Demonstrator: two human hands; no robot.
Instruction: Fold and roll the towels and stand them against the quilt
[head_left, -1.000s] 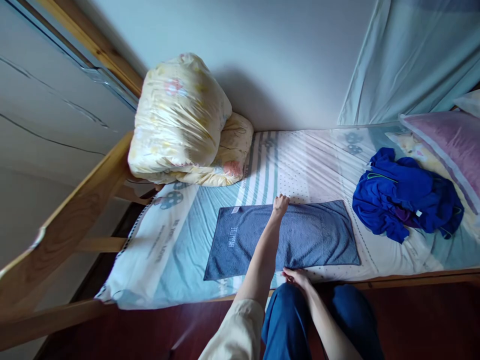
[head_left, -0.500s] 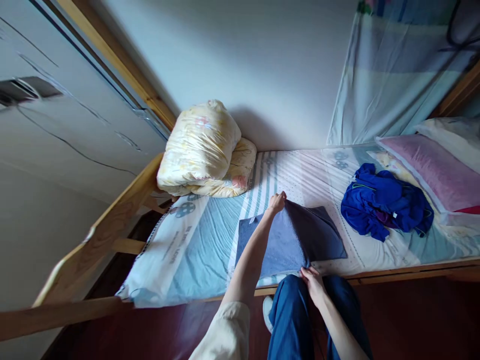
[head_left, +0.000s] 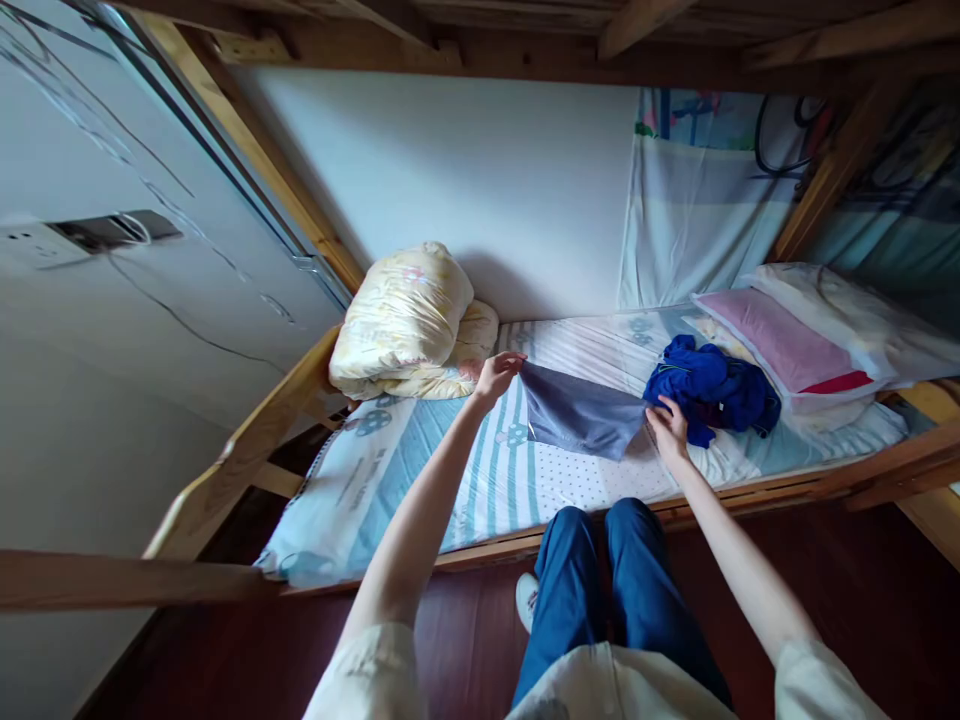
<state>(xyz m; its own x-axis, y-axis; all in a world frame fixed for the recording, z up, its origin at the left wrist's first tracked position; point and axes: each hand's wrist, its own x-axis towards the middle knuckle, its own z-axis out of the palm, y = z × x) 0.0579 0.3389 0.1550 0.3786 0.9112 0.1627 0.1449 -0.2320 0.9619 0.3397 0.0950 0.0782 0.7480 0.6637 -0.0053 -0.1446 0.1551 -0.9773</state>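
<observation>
A grey-blue towel (head_left: 581,418), folded over, hangs a little above the bed, stretched between my two hands. My left hand (head_left: 496,376) pinches its upper left corner near the rolled quilt. My right hand (head_left: 667,426) grips its right edge, close to a heap of blue clothing (head_left: 709,388). Under the towel lies the striped and dotted bed sheet (head_left: 525,480).
A rolled yellow quilt (head_left: 409,322) sits at the bed's left end by the wooden frame (head_left: 240,450). Pink and white pillows (head_left: 787,340) lie at the right end. A cloth hanger panel (head_left: 694,220) covers the wall. My legs in blue trousers (head_left: 600,570) stand at the bed's edge.
The towel lay flat on the sheet, was gathered up from its middle, and is now lifted off the bed. My right hand went from the near edge up to the right. The view pulled back.
</observation>
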